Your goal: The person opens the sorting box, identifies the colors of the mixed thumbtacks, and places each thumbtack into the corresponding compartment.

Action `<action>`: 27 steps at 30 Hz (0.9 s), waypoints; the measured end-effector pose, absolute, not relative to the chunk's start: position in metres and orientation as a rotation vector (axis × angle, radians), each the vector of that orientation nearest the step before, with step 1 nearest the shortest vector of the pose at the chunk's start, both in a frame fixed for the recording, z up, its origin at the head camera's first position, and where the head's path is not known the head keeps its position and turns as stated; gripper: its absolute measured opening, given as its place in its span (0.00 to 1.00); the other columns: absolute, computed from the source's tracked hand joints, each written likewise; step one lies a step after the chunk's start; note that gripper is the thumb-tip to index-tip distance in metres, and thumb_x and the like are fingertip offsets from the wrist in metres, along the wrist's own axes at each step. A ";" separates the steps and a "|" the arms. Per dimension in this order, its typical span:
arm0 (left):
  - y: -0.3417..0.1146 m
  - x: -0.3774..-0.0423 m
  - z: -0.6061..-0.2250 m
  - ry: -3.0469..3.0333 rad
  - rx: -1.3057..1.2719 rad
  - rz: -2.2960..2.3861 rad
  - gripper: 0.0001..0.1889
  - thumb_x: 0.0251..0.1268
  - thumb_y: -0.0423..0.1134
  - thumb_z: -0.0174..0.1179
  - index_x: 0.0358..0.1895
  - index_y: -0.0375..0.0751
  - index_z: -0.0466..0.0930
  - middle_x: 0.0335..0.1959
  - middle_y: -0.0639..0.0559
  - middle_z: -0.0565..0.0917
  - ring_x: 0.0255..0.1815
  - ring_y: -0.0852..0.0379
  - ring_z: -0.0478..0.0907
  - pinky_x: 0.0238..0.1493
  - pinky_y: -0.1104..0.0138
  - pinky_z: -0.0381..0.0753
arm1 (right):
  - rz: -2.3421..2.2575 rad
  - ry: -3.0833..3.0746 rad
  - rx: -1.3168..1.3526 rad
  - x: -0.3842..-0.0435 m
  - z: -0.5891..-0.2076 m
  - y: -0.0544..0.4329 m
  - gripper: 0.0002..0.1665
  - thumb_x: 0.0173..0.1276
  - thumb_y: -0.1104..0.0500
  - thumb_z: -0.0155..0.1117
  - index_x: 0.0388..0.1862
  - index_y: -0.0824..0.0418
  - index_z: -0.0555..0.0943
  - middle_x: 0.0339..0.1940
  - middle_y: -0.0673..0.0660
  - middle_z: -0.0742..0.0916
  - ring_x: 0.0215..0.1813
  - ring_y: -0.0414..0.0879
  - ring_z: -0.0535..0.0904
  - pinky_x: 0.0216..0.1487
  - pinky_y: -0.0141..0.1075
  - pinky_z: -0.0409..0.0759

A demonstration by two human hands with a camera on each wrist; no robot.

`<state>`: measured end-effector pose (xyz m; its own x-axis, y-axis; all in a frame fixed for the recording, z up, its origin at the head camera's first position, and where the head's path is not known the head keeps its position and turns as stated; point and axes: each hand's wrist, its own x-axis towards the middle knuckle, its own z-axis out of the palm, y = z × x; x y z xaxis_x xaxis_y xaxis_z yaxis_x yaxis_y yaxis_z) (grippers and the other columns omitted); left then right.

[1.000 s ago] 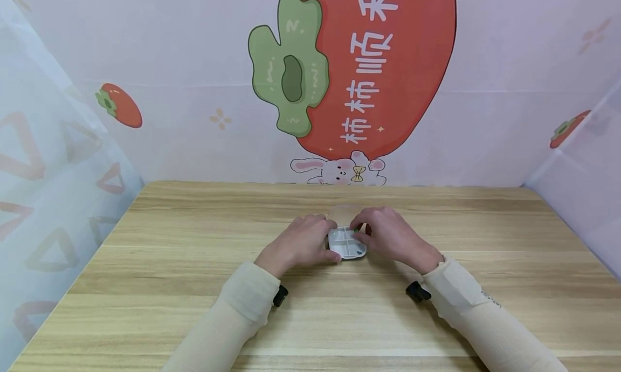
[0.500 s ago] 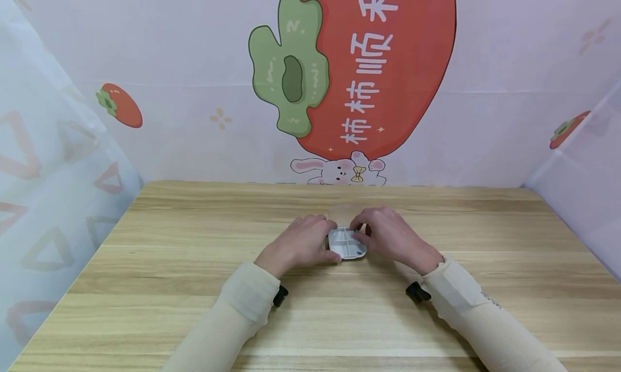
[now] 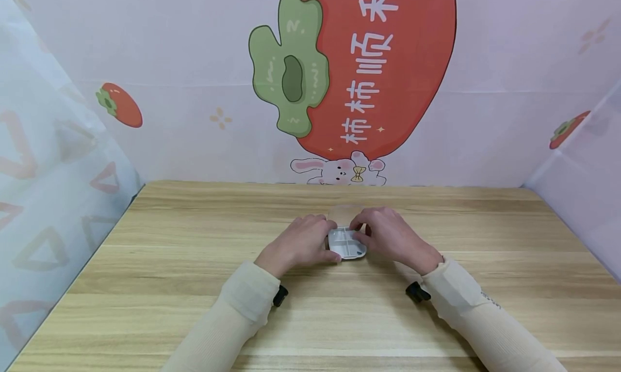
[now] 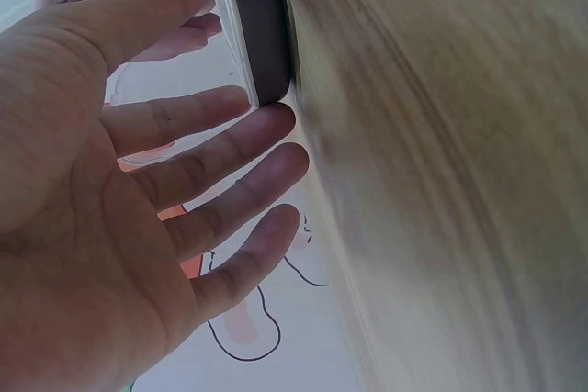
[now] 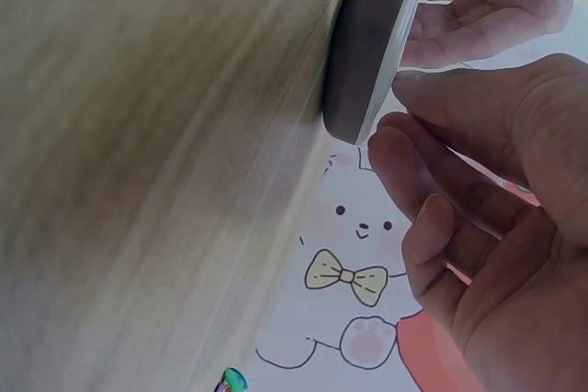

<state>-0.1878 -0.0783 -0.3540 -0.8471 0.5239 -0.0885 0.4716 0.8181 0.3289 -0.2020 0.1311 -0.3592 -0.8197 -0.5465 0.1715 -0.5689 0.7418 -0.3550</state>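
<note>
A small white pill box [image 3: 341, 249] with several compartments and a dark underside sits at mid-table. Its clear lid [image 3: 343, 214] is raised at the far side. My left hand [image 3: 302, 241] holds the box from the left, with the thumb on the near edge and the index finger at the far corner. In the left wrist view the other fingers [image 4: 239, 190] extend beyond it. From the right, my right hand [image 3: 388, 237] has its bent thumb and index finger over the far right compartment. Whether anything lies between those fingertips is hidden.
The wooden table [image 3: 194, 307] runs back to a printed cloth backdrop [image 3: 194, 135], with cloth at both sides too. A small colourful object [image 5: 231, 379] shows at the bottom of the right wrist view.
A bit of green seen earlier between the right fingertips no longer shows. Both hands and the pill box have stayed almost still.
</note>
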 end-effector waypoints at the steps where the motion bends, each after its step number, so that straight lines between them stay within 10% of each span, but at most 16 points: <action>1: -0.078 -0.188 -0.354 2.828 0.782 0.443 0.33 0.57 0.54 0.75 0.62 0.40 0.80 0.50 0.50 0.84 0.46 0.52 0.76 0.55 0.54 0.75 | 0.614 -2.880 0.922 -0.202 -0.359 0.131 0.10 0.60 0.62 0.78 0.42 0.58 0.90 0.35 0.49 0.88 0.30 0.39 0.78 0.33 0.32 0.79; 27: -0.079 -0.187 -0.354 2.849 0.790 0.434 0.32 0.56 0.55 0.76 0.60 0.40 0.82 0.45 0.52 0.83 0.42 0.53 0.75 0.51 0.55 0.75 | 0.621 -2.876 0.900 -0.202 -0.353 0.137 0.11 0.59 0.61 0.79 0.41 0.58 0.90 0.35 0.49 0.88 0.30 0.40 0.77 0.31 0.31 0.78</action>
<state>-0.1875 -0.0793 -0.3543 -0.8492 0.5234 -0.0692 0.4791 0.8191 0.3156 -0.2025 0.1367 -0.3534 -0.8268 -0.5334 0.1788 -0.5597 0.7476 -0.3576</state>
